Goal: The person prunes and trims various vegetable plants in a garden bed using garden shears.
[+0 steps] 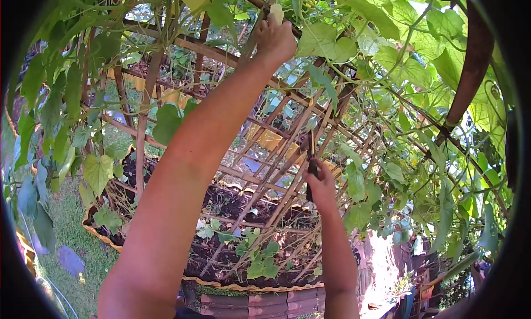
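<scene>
Trellis: the wooden lattice (204,50) spans the view, its slats leaving narrow gaps; leafy vines (326,41) crowd its top and right edge.
Bed: soil inside a wavy yellowish rim (103,240) lies below the slats, with lawn (69,203) outside its left edge.
Left hand: the person's raised hand (275,39) is curled around a fruit, close against the upper slats and leaves.
Right hand: lower, well apart, this hand (321,186) grips a black-handled knife-like tool (313,167), pointing upward among slats.
Fruit: the pale fruit (277,12) sits in the left fingers, mostly hidden.
</scene>
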`<state>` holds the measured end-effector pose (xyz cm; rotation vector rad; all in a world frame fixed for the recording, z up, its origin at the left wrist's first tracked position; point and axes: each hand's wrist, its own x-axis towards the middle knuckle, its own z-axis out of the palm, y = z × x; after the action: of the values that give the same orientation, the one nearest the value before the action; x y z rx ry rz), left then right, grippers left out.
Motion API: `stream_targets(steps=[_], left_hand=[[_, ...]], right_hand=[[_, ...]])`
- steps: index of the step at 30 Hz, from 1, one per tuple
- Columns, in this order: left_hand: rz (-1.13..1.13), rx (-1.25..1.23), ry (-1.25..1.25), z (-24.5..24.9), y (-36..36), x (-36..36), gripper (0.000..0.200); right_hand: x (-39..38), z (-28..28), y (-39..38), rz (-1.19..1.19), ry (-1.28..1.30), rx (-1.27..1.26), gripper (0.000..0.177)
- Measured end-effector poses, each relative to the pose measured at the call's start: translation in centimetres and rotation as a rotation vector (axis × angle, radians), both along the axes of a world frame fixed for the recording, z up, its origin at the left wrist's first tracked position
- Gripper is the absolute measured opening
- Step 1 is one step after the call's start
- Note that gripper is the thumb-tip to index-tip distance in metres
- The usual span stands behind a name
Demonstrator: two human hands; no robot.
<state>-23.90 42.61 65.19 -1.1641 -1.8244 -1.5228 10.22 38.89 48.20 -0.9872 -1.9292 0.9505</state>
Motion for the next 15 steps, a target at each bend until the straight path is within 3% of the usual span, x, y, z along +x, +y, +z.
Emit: stream_targets(steps=[6, 10, 11, 13, 15], left_hand=[[-0.073, 0.046, -0.029, 0.0, 0.1, -1.1, 0.03], [-0.115, -0.003, -0.01, 0.3, -1.5, -1.4, 0.047], [-0.14, 0.015, -0.041, 0.5, -2.4, -1.0, 0.049], [-0.143, 0.065, -0.05, 0.5, -2.4, -1.1, 0.051], [-0.108, 0.112, 0.0, 0.3, -1.1, -1.8, 0.048]], right_hand=[[-7.8, 6.4, 7.5, 0.029, 0.074, 0.205, 0.053], [-11.5, 8.5, 12.2, 0.161, 0.171, 0.34, 0.057], [-11.8, 9.1, 13.4, 0.03, -0.002, 0.425, 0.045], [-13.3, 10.7, 11.2, -0.079, -0.165, 0.61, 0.039], [-14.0, 10.3, 14.6, -0.088, -0.268, 1.005, 0.038]])
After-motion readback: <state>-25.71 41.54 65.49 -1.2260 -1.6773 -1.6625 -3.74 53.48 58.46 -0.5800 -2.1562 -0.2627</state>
